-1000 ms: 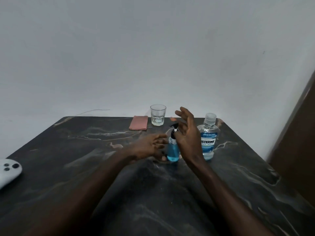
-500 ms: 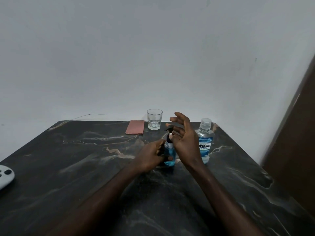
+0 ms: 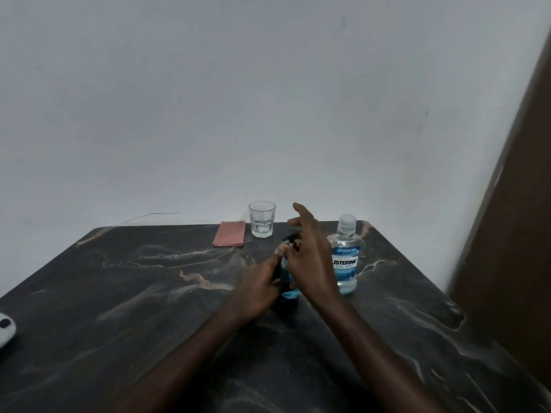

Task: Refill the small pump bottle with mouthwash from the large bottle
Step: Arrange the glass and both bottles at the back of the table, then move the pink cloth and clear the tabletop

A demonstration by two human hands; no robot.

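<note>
The small pump bottle (image 3: 289, 290) with blue liquid stands upright on the dark marble table (image 3: 149, 308), mostly hidden by both hands. My left hand (image 3: 259, 284) is wrapped around its body. My right hand (image 3: 310, 257) is at its black pump top (image 3: 290, 239), thumb and a finger pinching there while the other fingers are spread upward. Just to the right stands the large clear mouthwash bottle (image 3: 346, 257), capped, with a blue label and a low level of blue liquid.
A clear drinking glass (image 3: 262, 219) and a folded pink cloth (image 3: 229, 234) sit near the table's far edge. A white controller (image 3: 5, 327) lies at the left edge. A brown panel (image 3: 512, 234) rises on the right, close to the table.
My left hand has closed around the pump bottle's body, and my right hand has settled onto the pump top. The camera view has tilted upward a little.
</note>
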